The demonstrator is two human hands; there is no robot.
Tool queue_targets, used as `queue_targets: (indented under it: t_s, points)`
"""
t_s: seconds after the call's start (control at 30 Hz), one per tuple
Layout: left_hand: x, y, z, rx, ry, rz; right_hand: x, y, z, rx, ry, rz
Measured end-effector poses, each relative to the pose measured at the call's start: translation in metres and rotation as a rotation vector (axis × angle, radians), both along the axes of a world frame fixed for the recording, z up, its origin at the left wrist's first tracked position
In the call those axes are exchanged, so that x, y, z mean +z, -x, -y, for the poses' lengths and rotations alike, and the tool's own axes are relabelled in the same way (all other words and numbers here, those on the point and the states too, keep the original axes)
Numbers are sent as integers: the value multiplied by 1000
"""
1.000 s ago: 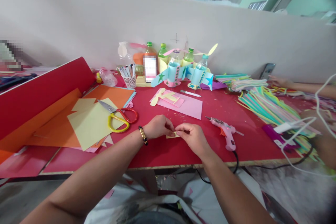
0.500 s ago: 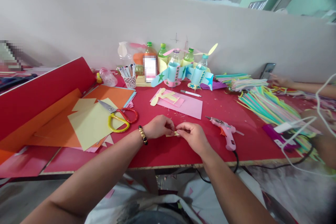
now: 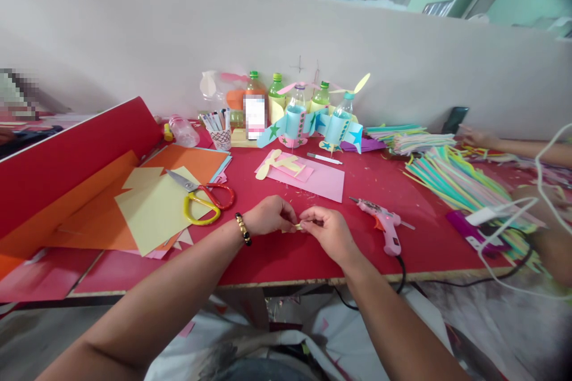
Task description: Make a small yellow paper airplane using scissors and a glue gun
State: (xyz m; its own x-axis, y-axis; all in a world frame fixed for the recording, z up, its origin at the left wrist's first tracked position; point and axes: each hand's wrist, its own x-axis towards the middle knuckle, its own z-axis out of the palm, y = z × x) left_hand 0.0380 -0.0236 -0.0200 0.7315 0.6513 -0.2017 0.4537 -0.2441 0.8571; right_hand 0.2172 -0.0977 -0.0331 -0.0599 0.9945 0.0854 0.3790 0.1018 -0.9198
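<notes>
Near the front of the red table, my left hand (image 3: 271,215) and my right hand (image 3: 328,231) meet over a small pale yellow paper piece (image 3: 298,227). Both hands are closed, pinching it between thumbs and fingertips; most of the piece is hidden by them. Beyond my hands lie a pink sheet (image 3: 328,183) and yellow paper cut-outs (image 3: 268,165). To the right rests a pink glue gun (image 3: 388,225), its nozzle pointing to the far left. On the left, scissors (image 3: 203,199) with red and yellow handles lie on yellow paper (image 3: 149,214).
Decorated plastic bottles (image 3: 297,116) stand along the back beside a cup of pens (image 3: 220,131) and a phone (image 3: 255,116). Bundles of coloured strips (image 3: 456,178) and a purple power bank (image 3: 476,232) with cables lie right. A co-worker's hand (image 3: 480,137) reaches in there.
My hands stay almost in place, with the pinched yellow paper shifting slightly. At the back right, the phone near the co-worker's hand has tilted a little.
</notes>
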Motion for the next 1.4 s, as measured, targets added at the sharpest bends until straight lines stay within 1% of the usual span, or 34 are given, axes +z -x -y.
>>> queue_targets:
  t_s: [0.23,0.4,0.63,0.77,0.87,0.97,1.03,1.13,1.23,1.3,1.4]
  points:
    - [1,-1,0,16,2,4,-3,-1,-1,7,0,-12]
    - [0,-2,0,26,-14,-2,-1,-1,-1,-6,-3,-6]
    - [5,-2,1,37,-97,-50,2,-3,-1,8,96,-84]
    - [4,-1,1,31,-104,-50,1,-7,-3,-14,61,-8]
    - [2,-1,2,29,-40,-12,2,-9,-3,-12,37,35]
    - [1,-2,4,13,66,69,5,-13,-2,38,100,-12]
    - [2,-3,7,8,100,102,8,-16,-1,71,151,-34]
    - [6,-6,14,-4,70,74,11,-21,2,121,187,-14]
    - [12,-5,28,5,-23,-4,13,-22,7,176,182,24]
    - [16,0,43,36,-87,-62,15,-18,12,220,178,36]
    - [21,13,77,107,-235,-140,16,-6,21,314,204,15]
